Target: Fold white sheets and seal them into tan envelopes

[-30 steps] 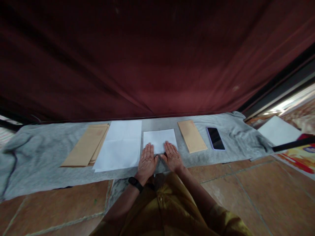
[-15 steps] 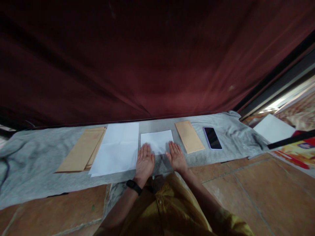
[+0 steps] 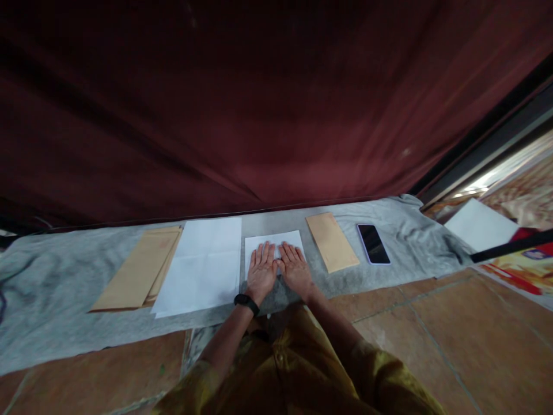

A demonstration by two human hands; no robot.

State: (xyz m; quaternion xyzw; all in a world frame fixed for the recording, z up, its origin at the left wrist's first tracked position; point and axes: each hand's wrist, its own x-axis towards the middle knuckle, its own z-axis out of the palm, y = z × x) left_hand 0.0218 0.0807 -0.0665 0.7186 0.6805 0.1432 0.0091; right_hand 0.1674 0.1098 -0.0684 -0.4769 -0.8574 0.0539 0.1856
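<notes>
A small white sheet of paper [image 3: 275, 237], which looks folded, lies on the grey cloth in front of me. My left hand [image 3: 261, 270] rests flat on its left half, fingers stretched out and pointing away from me. On the right half lies my right hand [image 3: 294, 270], also flat with fingers extended. The two thumbs meet near the middle of the paper, and the palms cover its near edge. Larger white sheets [image 3: 202, 265] lie to the left of my left hand. To the right of my right hand is a single brown envelope [image 3: 332, 241].
Several brown envelopes [image 3: 138, 268] are stacked at the left. A phone [image 3: 374, 244] with a purple edge lies at the right on the grey cloth [image 3: 410, 242]. Behind the cloth hangs a dark red curtain [image 3: 276, 115]. Tiled floor [image 3: 432, 334] borders the near side.
Both hands have moved inward and slightly forward over the small paper, from its outer near corners until the thumbs touch. The papers, envelopes and phone keep their places.
</notes>
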